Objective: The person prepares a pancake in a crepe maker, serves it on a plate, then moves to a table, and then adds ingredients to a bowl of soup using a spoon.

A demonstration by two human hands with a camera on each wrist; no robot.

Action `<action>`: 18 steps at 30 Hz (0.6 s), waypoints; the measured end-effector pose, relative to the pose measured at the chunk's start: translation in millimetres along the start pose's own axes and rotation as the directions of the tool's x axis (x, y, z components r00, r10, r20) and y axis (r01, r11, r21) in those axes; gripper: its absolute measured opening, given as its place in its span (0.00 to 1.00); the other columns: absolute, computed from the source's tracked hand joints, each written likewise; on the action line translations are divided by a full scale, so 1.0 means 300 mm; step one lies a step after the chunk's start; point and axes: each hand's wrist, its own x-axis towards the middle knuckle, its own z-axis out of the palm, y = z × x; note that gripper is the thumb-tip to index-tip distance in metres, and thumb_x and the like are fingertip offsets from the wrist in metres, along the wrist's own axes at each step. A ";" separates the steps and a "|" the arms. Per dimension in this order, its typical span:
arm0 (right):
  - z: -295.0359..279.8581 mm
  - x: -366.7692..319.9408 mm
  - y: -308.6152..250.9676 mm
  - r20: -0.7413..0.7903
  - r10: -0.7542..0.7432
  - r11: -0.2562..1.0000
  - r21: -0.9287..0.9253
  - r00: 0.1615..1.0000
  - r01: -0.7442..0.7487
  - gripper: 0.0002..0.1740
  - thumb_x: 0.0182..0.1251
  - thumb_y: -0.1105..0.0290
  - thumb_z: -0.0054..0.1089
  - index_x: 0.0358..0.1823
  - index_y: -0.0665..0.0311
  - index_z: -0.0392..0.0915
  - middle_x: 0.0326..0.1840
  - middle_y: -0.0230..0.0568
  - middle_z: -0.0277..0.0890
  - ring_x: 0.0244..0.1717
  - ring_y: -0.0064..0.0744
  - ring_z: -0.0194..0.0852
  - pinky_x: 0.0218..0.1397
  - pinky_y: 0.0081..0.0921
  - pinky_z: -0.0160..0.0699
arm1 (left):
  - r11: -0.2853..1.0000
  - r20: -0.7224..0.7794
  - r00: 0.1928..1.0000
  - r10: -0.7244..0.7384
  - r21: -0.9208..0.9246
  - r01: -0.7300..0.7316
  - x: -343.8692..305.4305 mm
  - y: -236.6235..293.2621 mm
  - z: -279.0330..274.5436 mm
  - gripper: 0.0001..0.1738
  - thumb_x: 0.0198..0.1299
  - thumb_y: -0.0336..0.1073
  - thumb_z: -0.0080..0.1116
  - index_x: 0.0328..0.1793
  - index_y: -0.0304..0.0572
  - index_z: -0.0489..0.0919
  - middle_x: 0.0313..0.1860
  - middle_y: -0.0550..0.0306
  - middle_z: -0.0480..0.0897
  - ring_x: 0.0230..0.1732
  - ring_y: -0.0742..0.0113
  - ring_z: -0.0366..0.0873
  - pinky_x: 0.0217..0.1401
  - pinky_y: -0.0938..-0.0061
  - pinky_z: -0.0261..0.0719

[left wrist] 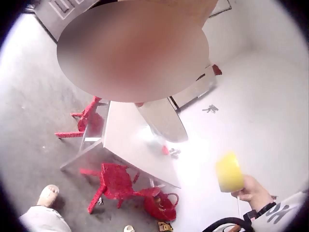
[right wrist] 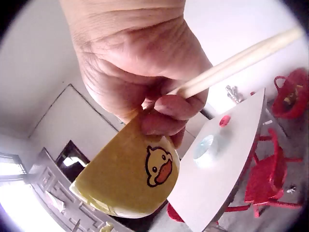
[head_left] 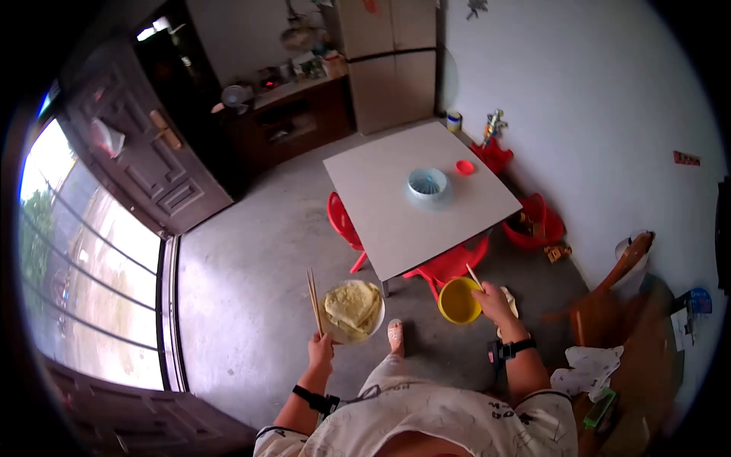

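In the head view my left hand point(head_left: 320, 350) grips the edge of a white plate point(head_left: 381, 317). Folded, pale yellow pancakes point(head_left: 352, 306) lie on it. The same hand holds a pair of wooden chopsticks point(head_left: 313, 297), pointing away along the plate's left side. A blur hides that hand in the left wrist view. My right hand point(right wrist: 140, 63) pinches the rim of a yellow bowl point(right wrist: 120, 169) with a duck face on its side. A pale, smooth stick point(right wrist: 241, 60) runs out from between its fingers; I cannot tell what is at its other end.
Ahead stands a light-topped table point(head_left: 373, 183) with a pale blue bowl point(head_left: 428, 183) and a small red cup point(head_left: 464, 167). A red chair point(head_left: 344, 222) is at its left, a red stool point(head_left: 457, 263) at its near side. Brown wooden furniture point(head_left: 601, 320) is to the right.
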 end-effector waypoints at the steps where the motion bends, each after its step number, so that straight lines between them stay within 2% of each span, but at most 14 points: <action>1: 0.007 0.032 0.000 0.011 0.037 0.999 -0.013 0.999 -0.037 0.15 0.57 0.63 0.52 0.32 0.71 0.71 0.21 0.50 0.71 0.24 0.39 0.72 0.27 0.32 0.66 | 0.999 0.013 1.000 -0.026 0.026 0.025 0.059 -0.005 0.009 0.04 0.52 0.34 0.50 0.34 0.46 0.70 0.12 0.63 0.69 0.07 0.80 0.53 0.07 0.84 0.50; 2: 0.020 0.094 0.039 -0.006 0.072 0.996 0.044 0.997 -0.071 0.16 0.57 0.62 0.52 0.31 0.71 0.70 0.22 0.53 0.71 0.26 0.46 0.73 0.28 0.35 0.66 | 0.999 0.023 0.999 -0.031 0.023 0.030 0.144 0.031 0.061 0.05 0.52 0.34 0.50 0.34 0.46 0.69 0.13 0.63 0.69 0.07 0.81 0.54 0.07 0.84 0.51; 3: 0.029 0.140 0.063 -0.022 0.095 0.995 0.041 0.995 -0.094 0.16 0.57 0.62 0.52 0.31 0.71 0.70 0.22 0.53 0.71 0.26 0.46 0.73 0.28 0.35 0.66 | 0.999 0.034 0.998 -0.050 0.015 0.049 0.211 0.054 0.109 0.05 0.52 0.34 0.50 0.35 0.45 0.69 0.14 0.63 0.69 0.07 0.81 0.54 0.07 0.84 0.51; 6: 0.046 0.304 0.143 -0.089 0.117 0.978 -0.162 0.989 -0.131 0.17 0.56 0.59 0.50 0.32 0.70 0.71 0.29 0.57 0.73 0.37 0.58 0.70 0.35 0.41 0.68 | 0.994 0.066 0.994 -0.083 0.072 0.078 0.424 0.100 0.223 0.06 0.52 0.33 0.51 0.35 0.42 0.69 0.19 0.59 0.74 0.09 0.79 0.57 0.09 0.82 0.53; 10: 0.086 0.487 0.279 -0.105 0.249 0.958 -0.122 0.963 -0.261 0.17 0.56 0.59 0.49 0.33 0.69 0.71 0.32 0.57 0.73 0.39 0.57 0.71 0.39 0.43 0.68 | 0.988 0.079 0.988 -0.129 0.090 0.122 0.673 0.123 0.376 0.08 0.52 0.34 0.52 0.38 0.43 0.69 0.17 0.63 0.71 0.09 0.79 0.57 0.09 0.81 0.52; 13: 0.117 0.655 0.402 -0.149 0.287 0.927 -0.204 0.946 -0.314 0.16 0.57 0.59 0.49 0.35 0.68 0.71 0.35 0.57 0.73 0.40 0.57 0.70 0.41 0.45 0.68 | 0.981 0.074 0.981 -0.179 0.092 0.172 0.836 0.148 0.503 0.09 0.51 0.34 0.53 0.38 0.43 0.69 0.16 0.63 0.70 0.09 0.79 0.57 0.09 0.81 0.52; 15: 0.118 0.749 0.448 -0.098 0.432 0.871 -0.213 0.897 -0.443 0.15 0.57 0.61 0.48 0.37 0.66 0.71 0.36 0.57 0.73 0.41 0.57 0.70 0.43 0.46 0.68 | 0.971 0.044 0.976 -0.213 0.117 0.207 0.931 0.153 0.580 0.09 0.50 0.34 0.53 0.38 0.43 0.69 0.16 0.63 0.69 0.08 0.78 0.57 0.08 0.81 0.52; 16: 0.120 0.791 0.478 -0.086 0.445 0.863 -0.225 0.891 -0.452 0.15 0.57 0.61 0.48 0.37 0.66 0.71 0.36 0.57 0.73 0.41 0.57 0.70 0.43 0.46 0.68 | 0.961 0.010 0.970 -0.243 0.139 0.240 0.965 0.139 0.611 0.09 0.50 0.34 0.53 0.37 0.43 0.68 0.15 0.63 0.69 0.08 0.77 0.57 0.08 0.80 0.52; 18: 0.116 0.877 0.473 -0.106 0.303 0.853 -0.413 0.947 -0.319 0.14 0.58 0.62 0.48 0.38 0.65 0.71 0.36 0.56 0.73 0.41 0.56 0.70 0.43 0.46 0.68 | 0.959 -0.020 0.963 -0.270 0.085 0.270 1.018 0.126 0.679 0.09 0.50 0.34 0.53 0.37 0.43 0.68 0.15 0.63 0.68 0.07 0.77 0.57 0.08 0.80 0.52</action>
